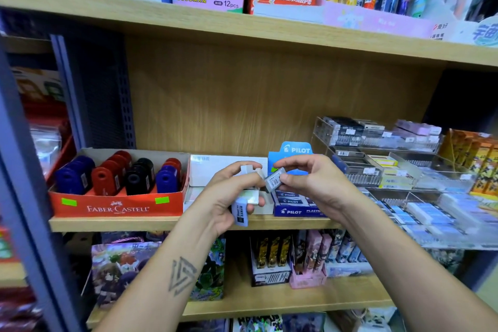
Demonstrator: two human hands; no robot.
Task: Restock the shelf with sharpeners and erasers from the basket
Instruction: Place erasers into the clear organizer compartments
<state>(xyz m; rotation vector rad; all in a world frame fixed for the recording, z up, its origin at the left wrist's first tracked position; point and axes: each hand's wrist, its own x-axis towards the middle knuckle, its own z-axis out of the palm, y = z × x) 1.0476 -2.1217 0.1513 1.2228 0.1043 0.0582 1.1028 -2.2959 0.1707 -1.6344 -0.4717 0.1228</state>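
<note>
My left hand (229, 194) grips a small bunch of erasers (240, 213) in front of the middle shelf (113, 224); one blue-sleeved eraser sticks out below the palm and white ones show above the fingers. My right hand (310, 183) pinches a single wrapped eraser (275, 180) with a barcode, right next to the left hand's fingertips. Just behind both hands stands the blue Pilot eraser box (296, 210), with a white eraser box (215, 170) to its left. A red Faber-Castell box (116, 207) at the shelf's left holds several blue, red and black sharpeners. The basket is out of view.
Clear acrylic tiered trays (404, 170) with small stationery and erasers fill the shelf's right side. The upper shelf (242, 27) carries pen boxes. The lower shelf (269, 302) holds card packs and boxes. A grey metal upright (27, 170) runs down the left.
</note>
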